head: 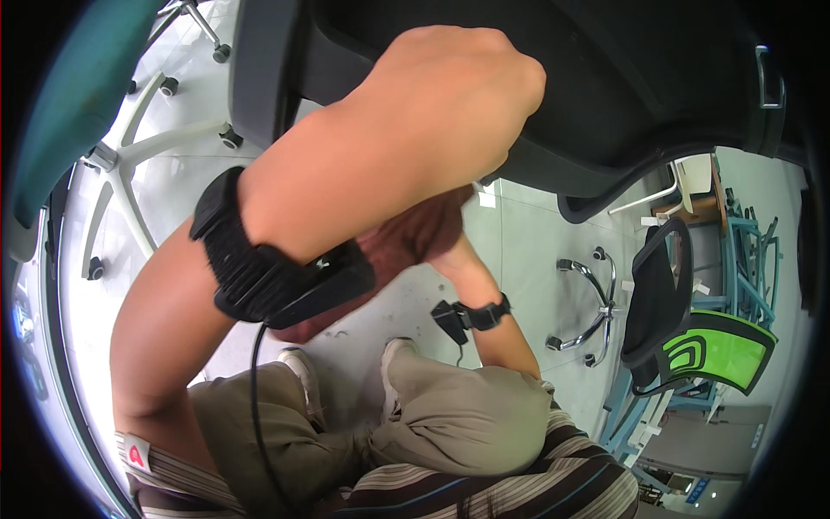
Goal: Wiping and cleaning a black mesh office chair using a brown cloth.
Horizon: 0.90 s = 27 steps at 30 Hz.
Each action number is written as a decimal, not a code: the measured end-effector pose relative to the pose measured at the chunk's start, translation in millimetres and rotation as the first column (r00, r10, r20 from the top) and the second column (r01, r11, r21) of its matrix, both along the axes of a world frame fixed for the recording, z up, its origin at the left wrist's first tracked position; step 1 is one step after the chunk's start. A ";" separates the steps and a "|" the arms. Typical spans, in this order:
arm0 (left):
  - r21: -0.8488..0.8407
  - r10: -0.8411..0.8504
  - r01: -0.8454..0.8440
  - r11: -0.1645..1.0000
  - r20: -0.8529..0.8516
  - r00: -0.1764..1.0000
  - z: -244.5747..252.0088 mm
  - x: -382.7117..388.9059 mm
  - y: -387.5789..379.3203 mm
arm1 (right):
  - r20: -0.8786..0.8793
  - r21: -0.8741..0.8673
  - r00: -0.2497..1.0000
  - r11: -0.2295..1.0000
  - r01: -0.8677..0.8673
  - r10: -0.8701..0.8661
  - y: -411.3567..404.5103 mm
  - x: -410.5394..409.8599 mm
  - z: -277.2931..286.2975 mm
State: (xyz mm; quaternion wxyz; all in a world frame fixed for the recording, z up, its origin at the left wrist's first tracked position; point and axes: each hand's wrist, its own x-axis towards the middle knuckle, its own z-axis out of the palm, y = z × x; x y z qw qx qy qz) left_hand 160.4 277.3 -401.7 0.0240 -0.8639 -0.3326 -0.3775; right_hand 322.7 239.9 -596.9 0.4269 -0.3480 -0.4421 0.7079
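Note:
My left hand [463, 97] is curled with its back to me, against a large black molded piece [622, 84] that looks like part of an office chair. Its fingers are hidden, so I cannot tell what they grip. Lower down, a reddish-brown cloth [421, 237] hangs around my right hand [447, 259], which is mostly covered by it. The cloth passes behind my left forearm, and its lower end shows below. Each arm wears a black strap with a small device: a left strap [240, 253] trailing a cable [256, 389] and a right strap [486, 316].
A white chair base [120, 159] on casters stands at left, near a teal chair part [71, 97]. At right are a chrome caster base [603, 311], a black chair back [658, 298], a green mesh chair back [720, 350] and stacked blue frames [746, 259]. Grey tiles [525, 220] cover the floor.

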 end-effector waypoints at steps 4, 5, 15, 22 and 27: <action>0.108 -0.277 0.259 0.960 0.232 0.932 -7.3 19.0 -18.9 | 0.335 0.095 0.940 0.991 -0.096 0.060 -26.7 93.9 33.7; 0.113 -0.288 0.268 0.957 0.235 0.929 -12.3 22.3 -28.2 | 0.151 0.109 0.974 0.976 -0.189 0.172 -31.0 116.0 41.7; -0.768 -0.304 0.293 0.570 0.135 0.943 -139.4 89.5 -63.6 | -0.073 -0.076 0.991 0.991 -0.114 0.108 -44.5 158.3 79.0; -0.353 0.086 0.898 0.261 0.936 0.343 -214.5 141.7 -112.4 | 0.699 0.668 0.643 0.609 -0.428 -0.314 -55.4 108.3 116.2; -0.338 0.120 0.905 0.259 0.941 0.317 -230.6 183.7 -97.2 | 0.790 0.539 0.611 0.531 -0.653 -0.050 -53.4 83.7 131.1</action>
